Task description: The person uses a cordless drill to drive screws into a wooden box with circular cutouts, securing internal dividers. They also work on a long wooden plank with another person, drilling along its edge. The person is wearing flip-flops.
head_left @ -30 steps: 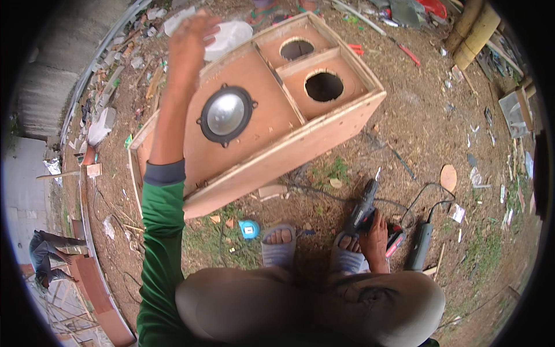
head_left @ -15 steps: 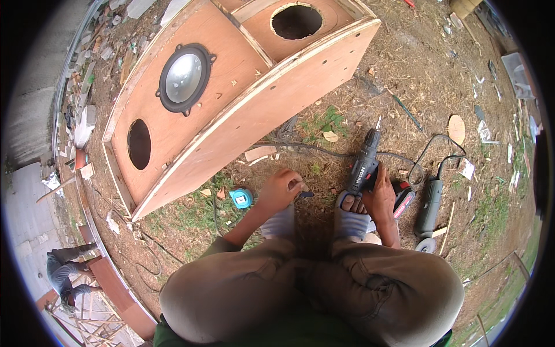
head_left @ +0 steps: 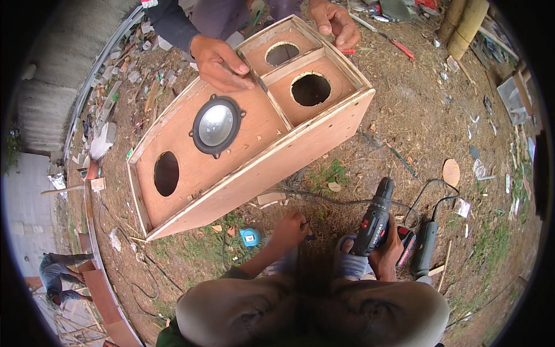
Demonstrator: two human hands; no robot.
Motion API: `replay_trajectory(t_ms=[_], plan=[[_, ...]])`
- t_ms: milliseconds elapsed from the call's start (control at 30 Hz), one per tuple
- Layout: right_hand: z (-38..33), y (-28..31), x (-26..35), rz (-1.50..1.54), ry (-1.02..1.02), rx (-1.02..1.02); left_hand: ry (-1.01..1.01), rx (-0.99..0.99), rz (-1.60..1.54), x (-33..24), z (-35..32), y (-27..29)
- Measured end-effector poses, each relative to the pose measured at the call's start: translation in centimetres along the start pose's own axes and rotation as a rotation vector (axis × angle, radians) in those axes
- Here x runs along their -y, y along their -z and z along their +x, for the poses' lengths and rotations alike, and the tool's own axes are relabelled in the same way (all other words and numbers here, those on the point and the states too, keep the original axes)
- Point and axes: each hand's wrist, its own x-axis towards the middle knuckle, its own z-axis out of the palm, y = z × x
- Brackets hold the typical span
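Note:
My right hand (head_left: 386, 253) is wrapped around the grip of a black cordless drill (head_left: 373, 226), whose bit points away from me. My left hand (head_left: 292, 229) is closed with its fingertips drawn together; whatever it may hold is too small or hidden. Ahead lies a plywood speaker cabinet (head_left: 277, 173) with several round cut-outs. Over one of its panels sits a black-rimmed speaker (head_left: 217, 125) with a silver cone. A co-worker's hand (head_left: 219, 63) rests near the cabinet's divider, and the other hand (head_left: 336, 24) hovers by its far corner.
A turquoise tape measure (head_left: 250, 237) lies left of my left hand. Right of the drill are an angle grinder (head_left: 425, 248) and its looping black cord (head_left: 411, 202). A red-handled tool (head_left: 401, 48) lies beyond the cabinet. Another person (head_left: 59, 276) bends over boards at far left.
The view has shifted toward the far side, so the co-worker's hands and more of the cabinet now show. My right hand still holds the drill, and my left hand stays closed.

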Motion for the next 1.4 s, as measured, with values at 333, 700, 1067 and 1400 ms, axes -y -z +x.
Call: replay_trajectory(t_ms=[333,700,1067,1400], plan=[[-0.7,1.1,0.5,0.556,-0.023,0.093,0.008,-0.029,-0.250,-0.4,1.0,1.2],[-1.8,1.1,-0.6,0.425,-0.131,0.451,0.149,0.191,-0.574,-0.2,1.4,3.0],[-1.6,1.3,1.4,0.414,-0.244,0.441,0.344,0.345,-0.793,-0.1,1.8,5.6],[-1.1,1.4,1.2,0.398,-0.218,0.578,0.267,0.692,-0.820,1.8,2.7,10.1]])
